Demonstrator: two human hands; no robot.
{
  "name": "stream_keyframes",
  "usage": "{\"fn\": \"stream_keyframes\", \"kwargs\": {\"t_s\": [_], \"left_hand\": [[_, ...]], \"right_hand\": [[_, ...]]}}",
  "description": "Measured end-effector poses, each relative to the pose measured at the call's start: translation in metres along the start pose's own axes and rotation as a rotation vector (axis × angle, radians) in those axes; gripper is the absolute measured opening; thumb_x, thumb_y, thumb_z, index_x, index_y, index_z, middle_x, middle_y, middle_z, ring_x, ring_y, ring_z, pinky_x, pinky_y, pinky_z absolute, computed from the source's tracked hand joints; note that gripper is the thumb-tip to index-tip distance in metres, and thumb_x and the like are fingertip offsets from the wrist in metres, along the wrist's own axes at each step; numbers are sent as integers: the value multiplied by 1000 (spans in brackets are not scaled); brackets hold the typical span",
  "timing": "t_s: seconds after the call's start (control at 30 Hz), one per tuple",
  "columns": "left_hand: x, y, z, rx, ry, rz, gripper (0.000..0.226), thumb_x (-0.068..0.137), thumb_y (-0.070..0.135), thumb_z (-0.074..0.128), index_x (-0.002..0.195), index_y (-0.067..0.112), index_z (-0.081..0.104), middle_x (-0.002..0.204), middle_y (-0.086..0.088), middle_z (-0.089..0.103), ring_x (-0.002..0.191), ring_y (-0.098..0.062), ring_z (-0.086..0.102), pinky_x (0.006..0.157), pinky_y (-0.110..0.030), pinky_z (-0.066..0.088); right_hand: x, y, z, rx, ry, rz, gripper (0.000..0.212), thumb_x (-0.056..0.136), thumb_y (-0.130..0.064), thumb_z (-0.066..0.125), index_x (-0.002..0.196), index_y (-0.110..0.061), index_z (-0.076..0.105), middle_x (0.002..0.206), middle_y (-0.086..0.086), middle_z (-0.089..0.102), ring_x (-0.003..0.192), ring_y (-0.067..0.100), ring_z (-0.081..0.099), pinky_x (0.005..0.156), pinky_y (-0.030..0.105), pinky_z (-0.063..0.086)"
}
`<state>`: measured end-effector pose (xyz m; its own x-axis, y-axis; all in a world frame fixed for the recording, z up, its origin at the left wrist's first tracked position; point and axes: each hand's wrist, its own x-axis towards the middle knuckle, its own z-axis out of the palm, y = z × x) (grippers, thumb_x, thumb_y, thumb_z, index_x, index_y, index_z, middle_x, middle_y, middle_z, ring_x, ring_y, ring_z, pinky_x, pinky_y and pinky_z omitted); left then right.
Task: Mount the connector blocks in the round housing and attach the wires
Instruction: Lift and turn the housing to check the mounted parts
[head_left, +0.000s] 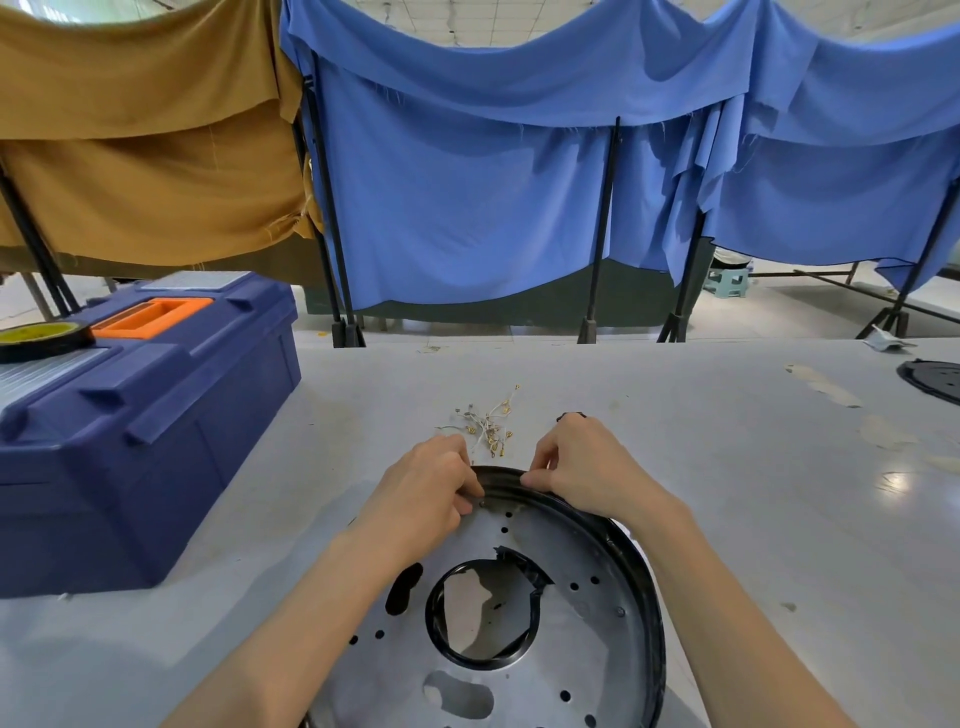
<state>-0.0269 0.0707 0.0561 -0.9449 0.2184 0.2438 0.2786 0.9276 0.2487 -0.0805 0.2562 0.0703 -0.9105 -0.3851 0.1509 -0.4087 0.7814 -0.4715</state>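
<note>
A round metal housing (571, 613) with a black rim and a large centre hole lies on the table in front of me, its silver face dotted with small holes. My left hand (431, 483) and my right hand (582, 467) both sit at its far rim, fingers curled and pinching at the black edge; what lies under the fingertips is hidden. Just beyond the rim a small heap of thin white wires with brass terminals (491, 423) lies loose on the table. A small dark part (571, 415) peeks out behind my right hand.
A dark blue toolbox with an orange handle (140, 415) stands at the left, a roll of black tape (44, 340) on its lid. Another black round part (932, 379) lies at the table's far right edge. Blue and brown cloths hang behind the table.
</note>
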Motion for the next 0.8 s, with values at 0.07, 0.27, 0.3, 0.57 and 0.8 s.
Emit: {"fn": "stream_keyframes", "kwargs": {"t_s": [0.07,0.27,0.3,0.57,0.8], "left_hand": [[-1,1,0,14,-20,-8,28,89,4,59,110,17,72,106,2,53,101,-17,50,86,-34,46],[0,4,2,63,-109,57,26,96,21,55,118,17,68,118,3,52,108,-18,46,90,-35,42],[1,5,4,56,-125,53,27,97,26,54,119,18,68,120,4,51,111,-19,45,93,-36,41],[3,14,16,-90,-118,50,22,88,37,67,100,21,76,123,10,54,112,-13,44,97,-38,36],[4,12,18,-99,-110,80,22,81,40,73,100,28,76,127,18,52,119,-4,37,89,-28,20]], "right_hand": [[-2,0,-1,-9,-3,0,15,80,-25,76,67,-19,74,60,-8,58,68,16,60,67,33,54],[-10,2,-7,-44,22,57,12,82,-16,69,93,-15,76,74,-6,59,79,19,59,74,32,52],[-12,2,-8,-51,14,80,20,82,-14,68,101,-14,74,83,-2,61,84,20,59,78,32,52],[-28,5,-22,154,-285,166,25,83,-21,61,70,0,65,55,7,69,31,16,32,37,18,32],[-13,-2,-1,155,-207,160,53,86,-3,51,139,-10,49,56,8,53,26,11,37,33,19,30]]}}
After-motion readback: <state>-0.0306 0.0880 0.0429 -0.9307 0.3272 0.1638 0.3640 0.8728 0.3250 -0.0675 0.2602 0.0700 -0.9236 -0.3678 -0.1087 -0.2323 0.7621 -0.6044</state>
